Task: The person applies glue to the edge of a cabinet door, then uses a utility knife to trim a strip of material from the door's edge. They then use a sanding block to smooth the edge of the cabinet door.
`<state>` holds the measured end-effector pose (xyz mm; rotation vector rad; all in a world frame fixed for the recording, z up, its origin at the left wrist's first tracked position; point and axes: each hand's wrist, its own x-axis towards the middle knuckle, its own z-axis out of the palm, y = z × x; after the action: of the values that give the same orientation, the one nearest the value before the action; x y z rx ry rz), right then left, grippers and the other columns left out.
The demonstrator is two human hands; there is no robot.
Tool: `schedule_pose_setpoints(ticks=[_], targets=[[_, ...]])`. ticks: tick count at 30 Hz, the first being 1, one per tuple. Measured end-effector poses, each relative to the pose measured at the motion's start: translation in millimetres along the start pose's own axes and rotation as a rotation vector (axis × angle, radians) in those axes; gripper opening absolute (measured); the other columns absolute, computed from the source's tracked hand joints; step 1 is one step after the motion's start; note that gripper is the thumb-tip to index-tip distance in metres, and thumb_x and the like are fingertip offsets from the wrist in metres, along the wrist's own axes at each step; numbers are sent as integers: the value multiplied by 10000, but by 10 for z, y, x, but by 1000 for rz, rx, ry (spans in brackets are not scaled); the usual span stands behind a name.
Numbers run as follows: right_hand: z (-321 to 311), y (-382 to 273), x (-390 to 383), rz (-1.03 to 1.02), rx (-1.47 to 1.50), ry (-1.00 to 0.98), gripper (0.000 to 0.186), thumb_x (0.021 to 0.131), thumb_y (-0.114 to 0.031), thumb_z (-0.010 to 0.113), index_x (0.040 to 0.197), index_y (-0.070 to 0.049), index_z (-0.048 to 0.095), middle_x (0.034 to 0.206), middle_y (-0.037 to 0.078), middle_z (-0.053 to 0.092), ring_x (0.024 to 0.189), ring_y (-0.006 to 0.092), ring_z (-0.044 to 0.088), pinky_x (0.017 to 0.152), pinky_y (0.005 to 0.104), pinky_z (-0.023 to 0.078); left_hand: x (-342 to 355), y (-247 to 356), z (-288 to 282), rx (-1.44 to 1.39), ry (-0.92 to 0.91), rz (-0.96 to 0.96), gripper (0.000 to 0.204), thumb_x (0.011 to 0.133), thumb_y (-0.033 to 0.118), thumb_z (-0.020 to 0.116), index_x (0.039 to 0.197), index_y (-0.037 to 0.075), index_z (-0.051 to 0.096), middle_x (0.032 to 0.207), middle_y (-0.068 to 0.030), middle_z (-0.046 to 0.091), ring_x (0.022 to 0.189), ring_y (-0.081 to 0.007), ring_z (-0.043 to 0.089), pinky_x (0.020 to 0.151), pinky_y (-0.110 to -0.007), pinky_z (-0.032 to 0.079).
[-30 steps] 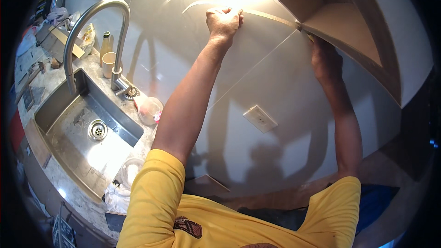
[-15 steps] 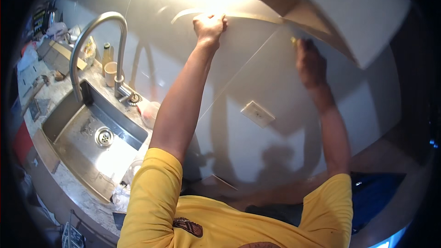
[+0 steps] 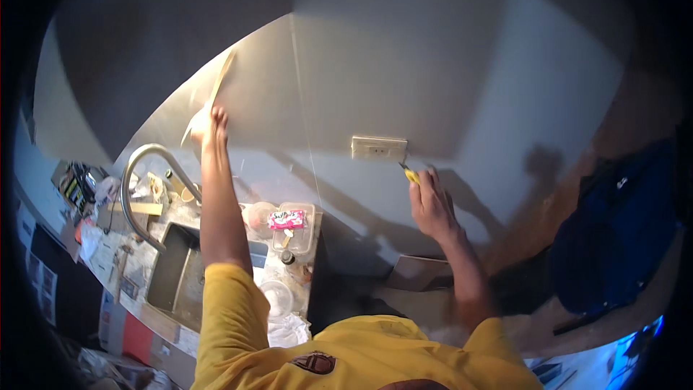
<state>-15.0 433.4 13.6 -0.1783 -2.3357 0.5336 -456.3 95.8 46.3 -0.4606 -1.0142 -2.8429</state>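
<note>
My left hand (image 3: 208, 127) is raised at the wall, closed round a thin pale strip (image 3: 225, 72). One end of the strip sticks up past my knuckles, and a short curved end shows below the hand. Out to the right, my right hand (image 3: 435, 207) grips a yellow utility knife (image 3: 411, 174). Its dark blade points up and left, just beneath a white wall socket (image 3: 379, 148). The knife appears apart from the socket, though the gap is hard to judge.
A metal faucet (image 3: 127, 195) arches over a steel sink (image 3: 173, 274) at left. The cluttered counter holds a clear plastic container (image 3: 304, 235) with a pink packet (image 3: 286, 219) and a small dark-capped jar (image 3: 288, 257). Dark blue cloth (image 3: 613, 238) hangs at right.
The view has swung right, and the socket now sits nearer the centre. My right hand with the knife has come down from the cabinet's underside to below the socket. My left hand still grips the strip.
</note>
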Motion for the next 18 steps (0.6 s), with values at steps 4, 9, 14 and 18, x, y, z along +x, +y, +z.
schedule_pose_setpoints(ticks=[4, 9, 14, 18], targets=[[-387, -351, 1006, -386, -109, 111, 146, 921, -103, 552, 1062, -65, 542, 971, 125, 574, 838, 342, 603, 679, 422, 512, -667, -244, 60, 52, 480, -53, 141, 938, 214, 613, 924, 74, 607, 691, -22, 577, 669, -178, 618, 618, -300, 519], [-428, -635, 1590, -478, 96, 220, 126, 915, -97, 568, 1034, -61, 550, 882, 120, 580, 761, 322, 602, 675, 397, 511, -1781, 156, 574, 173, 269, 149, 202, 956, 230, 594, 859, 55, 574, 755, -27, 595, 685, -153, 621, 604, -256, 514], [458, -625, 473, -72, 542, -108, 425, 829, -266, 722, 1138, -36, 544, 986, 173, 632, 899, 299, 644, 768, 372, 514, -3165, -65, 550, 742, -50, 40, 192, 927, 157, 626, 852, -15, 667, 707, -52, 650, 635, -103, 590, 595, -247, 458], [857, -731, -564, 231, 659, -525, 309, 799, -212, 745, 971, -1, 597, 778, 140, 635, 695, 185, 578, 668, 367, 499, -3863, -428, 472, 722, -113, -363, 232, 910, 209, 663, 848, -12, 700, 693, -39, 660, 633, -95, 594, 582, -245, 470]])
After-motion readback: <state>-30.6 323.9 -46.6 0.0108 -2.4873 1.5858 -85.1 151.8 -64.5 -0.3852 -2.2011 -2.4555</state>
